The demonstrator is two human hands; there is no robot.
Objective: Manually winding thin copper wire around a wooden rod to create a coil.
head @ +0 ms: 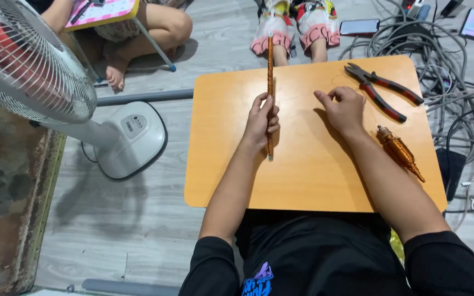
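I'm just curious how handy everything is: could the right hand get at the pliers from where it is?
Probably yes. The right hand rests on the table close to the pliers, with only bare tabletop between them. Its fingers seem pinched on something too fine to make out, so they may need freeing first.

Left hand [260, 121] grips wrapped rod [270, 82]; right hand [344, 108] pinches wire.
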